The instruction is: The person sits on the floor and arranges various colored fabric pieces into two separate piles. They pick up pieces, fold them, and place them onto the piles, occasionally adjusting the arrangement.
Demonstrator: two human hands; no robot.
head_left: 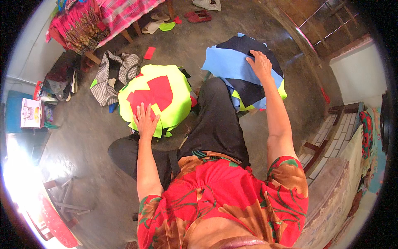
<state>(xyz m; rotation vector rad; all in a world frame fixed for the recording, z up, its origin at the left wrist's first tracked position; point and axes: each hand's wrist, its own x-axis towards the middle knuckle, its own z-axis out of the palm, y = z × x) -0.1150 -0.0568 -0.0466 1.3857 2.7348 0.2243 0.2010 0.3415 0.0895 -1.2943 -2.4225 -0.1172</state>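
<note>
My left hand (pixel 146 120) lies flat, fingers apart, on a pile of neon yellow fabric pieces (pixel 176 93) with a red fabric piece (pixel 159 93) on top. My right hand (pixel 260 64) rests palm down on a second pile to the right, where a dark navy fabric piece (pixel 244 45) lies over light blue fabric pieces (pixel 226 64) with yellow ones showing at the bottom edge. Both piles sit in front of my knees, one each side of my black-trousered leg (pixel 215 120). Neither hand grips anything.
A checked cloth (pixel 108 76) lies on the concrete floor to the left. A table with a pink plaid cover (pixel 120 14) stands at the back, with sandals (pixel 198 16) and fabric scraps near it. A red plastic stool (pixel 58 226) is at lower left, a brick wall (pixel 331 137) at right.
</note>
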